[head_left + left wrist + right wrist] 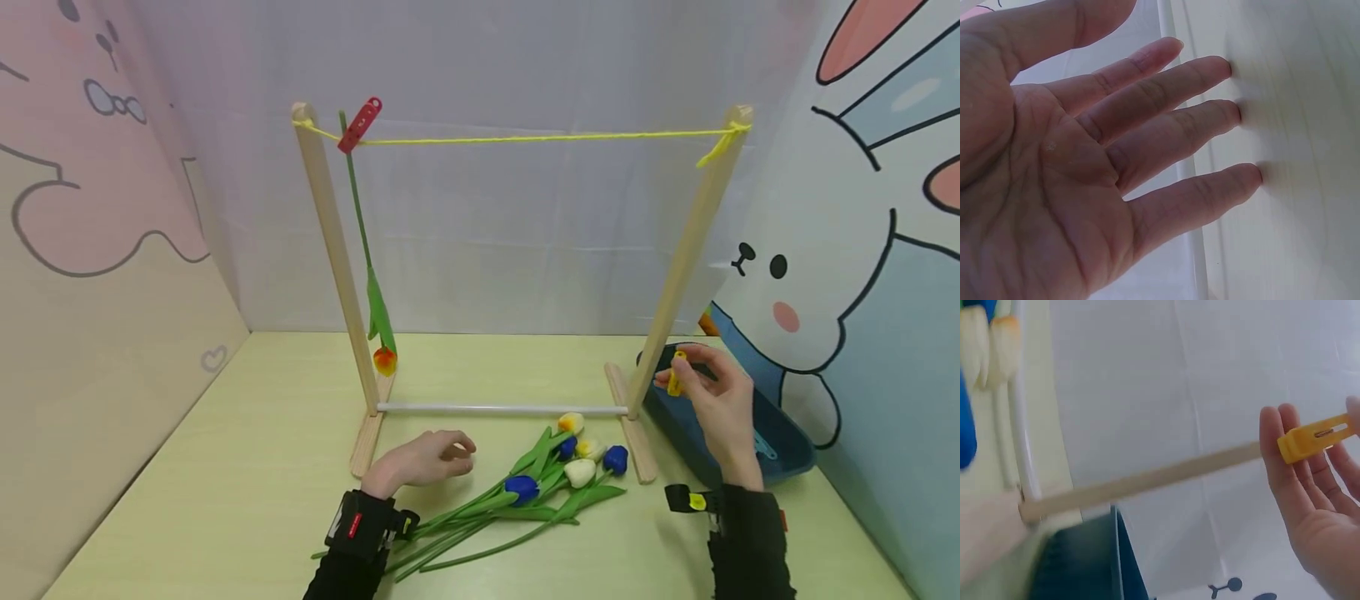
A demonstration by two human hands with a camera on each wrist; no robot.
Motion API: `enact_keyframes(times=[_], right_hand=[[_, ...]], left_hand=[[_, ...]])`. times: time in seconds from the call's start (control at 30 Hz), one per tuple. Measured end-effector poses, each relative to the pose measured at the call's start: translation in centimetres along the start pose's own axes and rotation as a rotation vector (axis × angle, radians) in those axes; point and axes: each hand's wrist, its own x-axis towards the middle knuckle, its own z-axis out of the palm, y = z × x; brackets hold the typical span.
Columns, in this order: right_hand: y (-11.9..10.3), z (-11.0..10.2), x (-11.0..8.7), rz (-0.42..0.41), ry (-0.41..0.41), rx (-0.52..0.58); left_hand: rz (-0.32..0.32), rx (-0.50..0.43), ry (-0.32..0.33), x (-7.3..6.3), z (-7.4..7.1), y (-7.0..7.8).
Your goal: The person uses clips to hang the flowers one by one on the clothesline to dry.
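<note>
My right hand point(716, 408) pinches a yellow clothespin point(677, 373) between thumb and fingers, above the dark blue bin. In the right wrist view the yellow clothespin point(1315, 437) shows its small metal spring. My left hand point(423, 461) holds nothing; its fingertips are right at the tabletop, palm bare in the left wrist view. Beside it lies a bunch of artificial tulips, with blue point(522, 490), white point(580, 473) and yellow heads and green stems. An orange tulip point(385, 361) hangs head down from the yellow string point(525, 138), clipped by a red clothespin point(360, 125).
A wooden frame with a left post point(337, 267), a right post point(686, 267) and a white crossbar point(502, 409) stands on the pale table point(187, 492). The bin point(787, 450) sits at the right, beside the frame's foot. Printed cartoon panels flank both sides.
</note>
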Motion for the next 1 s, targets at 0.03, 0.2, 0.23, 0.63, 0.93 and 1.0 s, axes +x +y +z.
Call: enact_keyframes(times=[0.03, 0.2, 0.23, 0.63, 0.93, 1.0], right_hand=[[0.1, 0.4, -0.1, -0.01, -0.024, 0.016], [0.4, 2.3, -0.5, 0.0, -0.122, 0.038], [0.4, 2.7, -0.5, 0.005, -0.13, 0.044], [1.6, 5.4, -0.9, 0.052, -0.127, 0.089], [1.7, 5.2, -0.8, 0.097, -0.077, 0.046], [1.8, 5.1, -0.8, 0.107, -0.075, 0.046]], left_hand=[[-0.001, -0.001, 0.001, 0.0, 0.0, 0.0], [0.005, -0.008, -0.002, 0.1, -0.1, -0.1], [0.007, -0.008, -0.003, 0.1, -0.1, -0.1], [0.075, 0.053, -0.003, 0.3, 0.1, 0.3], [0.105, 0.098, -0.043, 0.5, 0.6, 1.5], [0.115, 0.095, -0.055, 0.7, 0.8, 1.7]])
